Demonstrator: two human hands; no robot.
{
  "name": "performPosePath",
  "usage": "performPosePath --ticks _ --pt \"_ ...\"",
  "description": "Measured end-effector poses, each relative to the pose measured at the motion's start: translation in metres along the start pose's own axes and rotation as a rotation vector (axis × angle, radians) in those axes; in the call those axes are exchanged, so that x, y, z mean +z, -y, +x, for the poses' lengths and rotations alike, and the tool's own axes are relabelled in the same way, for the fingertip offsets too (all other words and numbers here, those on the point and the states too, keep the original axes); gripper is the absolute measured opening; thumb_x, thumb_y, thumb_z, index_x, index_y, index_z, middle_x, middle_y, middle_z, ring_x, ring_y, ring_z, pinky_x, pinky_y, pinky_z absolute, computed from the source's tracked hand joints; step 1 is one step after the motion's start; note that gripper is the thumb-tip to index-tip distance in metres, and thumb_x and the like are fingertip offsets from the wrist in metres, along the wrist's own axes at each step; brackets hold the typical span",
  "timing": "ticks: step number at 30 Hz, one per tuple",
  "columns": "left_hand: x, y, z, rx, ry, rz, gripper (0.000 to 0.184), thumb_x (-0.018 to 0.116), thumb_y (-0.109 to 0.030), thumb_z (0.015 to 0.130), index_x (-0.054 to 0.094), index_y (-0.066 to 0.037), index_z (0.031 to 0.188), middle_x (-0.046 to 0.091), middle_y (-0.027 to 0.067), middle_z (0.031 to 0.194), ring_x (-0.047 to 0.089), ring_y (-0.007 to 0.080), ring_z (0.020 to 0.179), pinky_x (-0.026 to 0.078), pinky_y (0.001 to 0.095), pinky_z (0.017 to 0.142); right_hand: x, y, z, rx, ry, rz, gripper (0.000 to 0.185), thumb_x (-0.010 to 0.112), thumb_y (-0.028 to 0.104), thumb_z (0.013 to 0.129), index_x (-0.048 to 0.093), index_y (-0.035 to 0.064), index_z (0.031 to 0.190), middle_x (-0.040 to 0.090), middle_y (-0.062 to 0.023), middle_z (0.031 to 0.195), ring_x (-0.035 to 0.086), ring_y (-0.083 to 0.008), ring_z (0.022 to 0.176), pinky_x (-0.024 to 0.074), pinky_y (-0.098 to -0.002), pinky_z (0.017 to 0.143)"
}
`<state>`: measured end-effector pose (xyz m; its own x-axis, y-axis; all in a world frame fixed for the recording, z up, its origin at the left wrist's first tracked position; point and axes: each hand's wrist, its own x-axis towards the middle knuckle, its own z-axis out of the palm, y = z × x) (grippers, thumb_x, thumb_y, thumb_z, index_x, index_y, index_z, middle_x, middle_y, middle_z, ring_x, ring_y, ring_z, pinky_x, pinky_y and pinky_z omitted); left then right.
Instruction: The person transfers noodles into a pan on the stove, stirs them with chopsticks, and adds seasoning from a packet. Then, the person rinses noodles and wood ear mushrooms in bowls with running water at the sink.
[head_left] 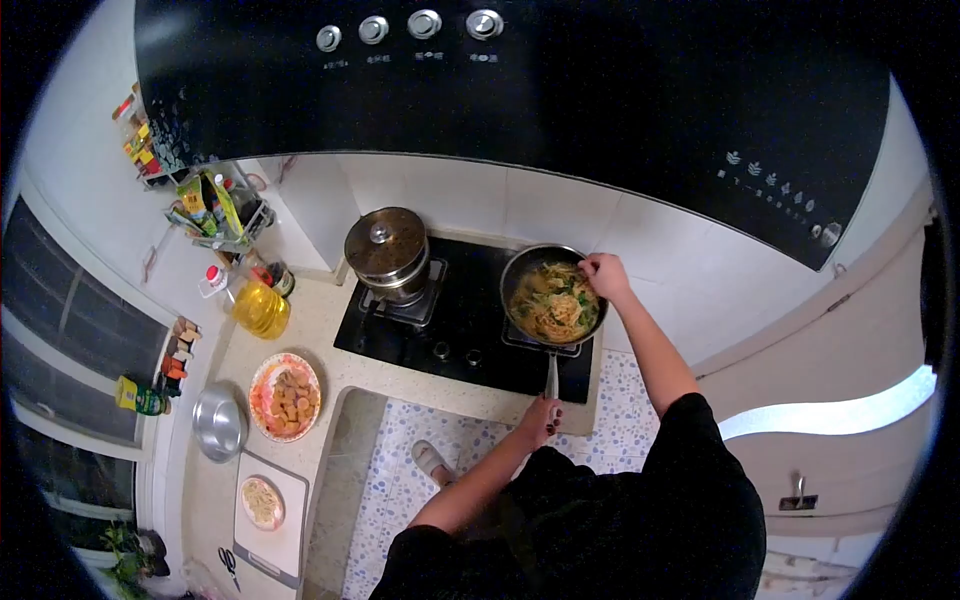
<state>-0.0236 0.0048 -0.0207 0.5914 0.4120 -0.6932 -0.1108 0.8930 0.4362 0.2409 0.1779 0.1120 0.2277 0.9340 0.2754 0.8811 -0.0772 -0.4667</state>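
Observation:
My left hand (540,420) is wrapped round the handle of a frying pan (507,290) on the right burner. Inside the pan lie noodles (560,308) mixed with green leafy vegetables. Over the pan's upper right rim is my right hand (604,274), its fingers drawn together; what they hold, if anything, cannot be made out. To the left, a steel pot (400,282) with a glass lid (385,245) stands on the other burner.
The black range hood (600,110) overhangs the stove (465,300). On the left counter are an oil bottle (262,310), a bowl of chunky food (258,395), a metal basin (218,425), a cutting board (280,555) with a small plate (262,502), and scissors (229,565).

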Motion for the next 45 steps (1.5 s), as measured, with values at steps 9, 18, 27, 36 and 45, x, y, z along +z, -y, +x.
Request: performPosePath --ticks 9,18,27,36,45 --pt "-0.003 0.003 0.004 0.021 0.015 0.019 0.026 0.058 -0.028 0.092 0.043 -0.018 0.11 0.054 0.0038 0.084 0.048 0.0147 0.065 0.039 0.0318 0.055 0.021 0.003 -0.035 0.328 0.115 0.664 0.03 0.066 0.026 0.093 0.07 -0.0033 0.094 0.07 -0.0121 0.076 0.069 -0.0191 0.063 0.0523 -0.0344 0.056" --pt "-0.011 0.005 0.011 0.007 0.061 0.042 0.023 0.056 -0.028 0.092 0.043 -0.02 0.11 0.054 0.0022 0.084 0.049 0.0137 0.065 0.038 0.0306 0.054 0.025 -0.011 -0.042 0.079 -0.038 0.156 0.039 0.06 0.033 0.094 0.071 -0.0024 0.082 0.062 -0.0218 0.063 0.062 -0.0374 0.057 0.0507 -0.0437 0.06" --pt "-0.003 0.001 0.003 0.018 0.017 0.054 0.022 0.057 -0.028 0.093 0.045 -0.016 0.107 0.058 0.0049 0.082 0.051 0.0136 0.061 0.042 0.0316 0.051 0.042 -0.006 -0.034 0.238 0.03 0.379 0.046 0.06 0.041 0.095 0.07 -0.0036 0.089 0.065 -0.0155 0.06 0.066 -0.0301 0.057 0.053 -0.0405 0.06" --pt "-0.005 0.0 0.003 0.011 0.037 0.043 0.028 0.055 -0.026 0.094 0.042 -0.019 0.117 0.054 0.0021 0.084 0.048 0.013 0.066 0.038 0.0303 0.055 0.052 0.004 -0.018 0.242 0.026 0.285 0.035 0.06 0.026 0.096 0.069 -0.0049 0.083 0.066 -0.0138 0.061 0.068 -0.0206 0.055 0.0524 -0.0355 0.054" --pt "-0.007 0.003 0.009 -0.011 0.003 -0.003 0.018 0.056 -0.026 0.095 0.044 -0.015 0.101 0.057 0.0065 0.082 0.051 0.0163 0.059 0.042 0.0335 0.049 0.013 0.009 -0.055 0.296 0.183 0.349 0.038 0.06 0.034 0.095 0.073 -0.0007 0.084 0.067 -0.015 0.063 0.067 -0.0257 0.056 0.0533 -0.0397 0.059"
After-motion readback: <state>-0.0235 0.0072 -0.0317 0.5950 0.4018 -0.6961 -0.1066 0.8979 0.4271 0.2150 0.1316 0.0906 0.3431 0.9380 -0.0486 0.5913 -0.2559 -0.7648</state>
